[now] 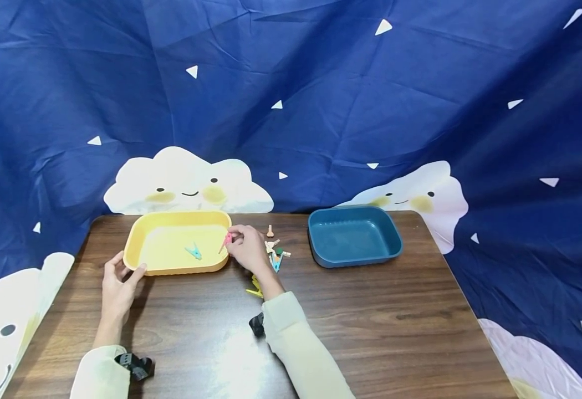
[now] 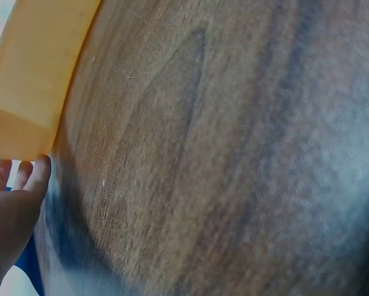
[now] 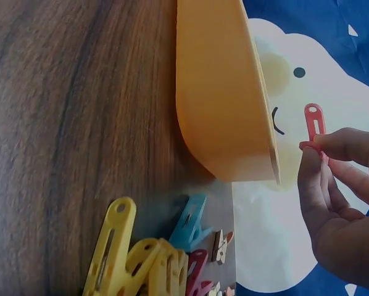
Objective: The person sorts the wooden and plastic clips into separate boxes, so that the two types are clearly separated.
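In the middle of the head view, the right hand [image 1: 247,249] pinches a small red plastic clothespin [image 1: 228,240] between thumb and fingertips, holding it over the right rim of the shallow yellow plastic tray [image 1: 136,238]. The right wrist view shows the same red peg at the right of the frame, upright, its looped end clear above the fingertips [image 3: 310,161] and beside the tray's edge. A teal plastic clothespin [image 1: 194,251] lies on the tray's floor, left of the red one.

At the lower left of the head view, the left hand [image 1: 117,285] rests against the tray's near left corner, fingers relaxed and spread, the thumb touching the rim; it holds nothing.

Just right of the right hand lies a loose heap of coloured clothespins [image 1: 274,252], yellow, blue, dark red and pale wood, on the dark wood-grain table [image 1: 396,321]. Further right, well apart from the heap, sits a dark blue plastic tray [image 1: 353,235]. A navy cloth printed with white clouds [image 1: 291,100] hangs behind.
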Motion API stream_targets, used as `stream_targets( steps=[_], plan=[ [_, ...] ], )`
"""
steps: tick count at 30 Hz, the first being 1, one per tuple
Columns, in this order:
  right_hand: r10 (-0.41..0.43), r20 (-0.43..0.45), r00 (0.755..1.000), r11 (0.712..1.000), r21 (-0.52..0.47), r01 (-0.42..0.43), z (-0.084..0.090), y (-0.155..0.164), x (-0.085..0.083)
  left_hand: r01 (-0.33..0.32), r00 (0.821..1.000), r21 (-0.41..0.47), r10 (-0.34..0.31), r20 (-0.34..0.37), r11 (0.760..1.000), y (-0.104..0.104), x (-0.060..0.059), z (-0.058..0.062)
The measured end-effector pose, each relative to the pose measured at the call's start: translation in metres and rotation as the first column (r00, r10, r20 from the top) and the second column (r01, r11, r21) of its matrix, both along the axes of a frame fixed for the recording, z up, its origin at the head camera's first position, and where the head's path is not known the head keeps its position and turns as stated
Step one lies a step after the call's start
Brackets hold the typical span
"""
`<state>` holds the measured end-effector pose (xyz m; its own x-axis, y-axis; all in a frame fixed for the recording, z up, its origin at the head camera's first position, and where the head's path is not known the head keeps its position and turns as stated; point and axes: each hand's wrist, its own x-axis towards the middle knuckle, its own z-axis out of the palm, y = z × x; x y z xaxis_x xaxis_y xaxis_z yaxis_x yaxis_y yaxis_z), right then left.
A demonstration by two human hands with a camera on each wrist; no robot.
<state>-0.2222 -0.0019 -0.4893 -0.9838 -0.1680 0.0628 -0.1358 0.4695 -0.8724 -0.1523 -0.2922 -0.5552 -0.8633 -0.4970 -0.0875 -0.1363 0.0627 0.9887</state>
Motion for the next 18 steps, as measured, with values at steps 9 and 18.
stream_targets(
  steps=[9, 18],
  plan=[
    [0.006, 0.002, 1.000, 1.000, 0.002, -0.006, -0.001, -0.013, -0.004, 0.003, 1.000, 0.015, -0.003, -0.011, 1.000, 0.001, 0.001, 0.000],
    [0.044, 0.077, 0.996, 0.994, -0.108, -0.035, -0.003, -0.027, -0.006, 0.008, 1.000, 0.008, -0.008, 0.012, 1.000, -0.001, 0.000, -0.001]
  ],
)
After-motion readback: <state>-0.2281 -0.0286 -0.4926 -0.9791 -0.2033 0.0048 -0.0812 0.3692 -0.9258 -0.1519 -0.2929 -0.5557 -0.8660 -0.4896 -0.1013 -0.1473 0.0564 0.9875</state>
